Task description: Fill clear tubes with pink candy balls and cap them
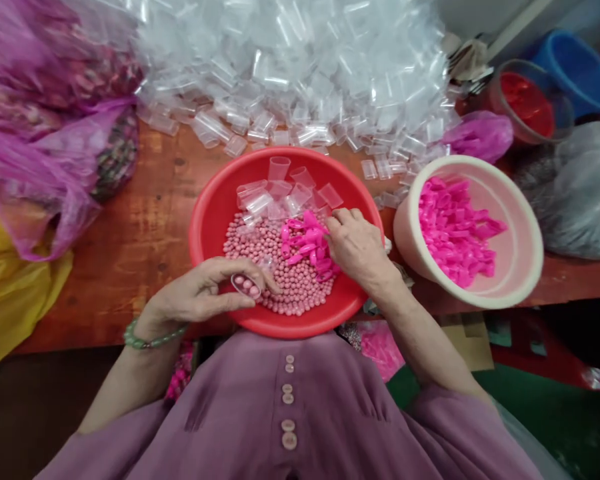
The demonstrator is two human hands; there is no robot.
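My left hand (215,287) is closed around a clear plastic tube (246,287) with pink beads inside, its open end towards me, over the near left rim of a red basin (205,233). In that basin lie many small pink beads (295,293), several empty clear tubes (280,193) and a small heap of bright pink plastic pieces (307,243). On the right side of the basin, my right hand (355,243) has its fingers bent down at the edge of the pink heap. Its fingertips are hidden, so what they grip cannot be made out.
A big pile of clear tubes (305,73) spreads across the back of the wooden table (145,200). To the right stands a white bucket (520,260) of pink plastic pieces. Purple bags (55,160) lie at left, a yellow bag (15,287) below them. A blue tub (580,73) is far right.
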